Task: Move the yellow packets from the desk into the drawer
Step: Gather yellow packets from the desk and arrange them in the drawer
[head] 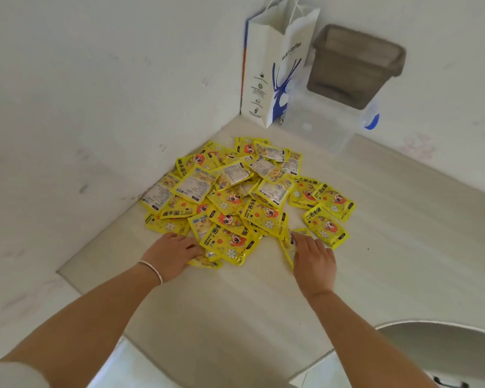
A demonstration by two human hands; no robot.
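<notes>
A loose heap of several yellow packets [244, 189] with cartoon prints lies in the far left corner of the pale desk [375, 247]. My left hand [174, 254] lies at the heap's near left edge, its fingers reaching under the front packets. At the near right edge, my right hand [312, 254] rests palm down, its fingers on an upturned packet. Neither hand has lifted a packet. No drawer shows.
A white paper bag [272, 71] with a blue deer print stands in the back corner. Beside it a clear plastic box [317, 127] carries a grey tub [356, 65]. White walls border the desk on the left and back. A curved grey chair back [443, 340] sits at the lower right.
</notes>
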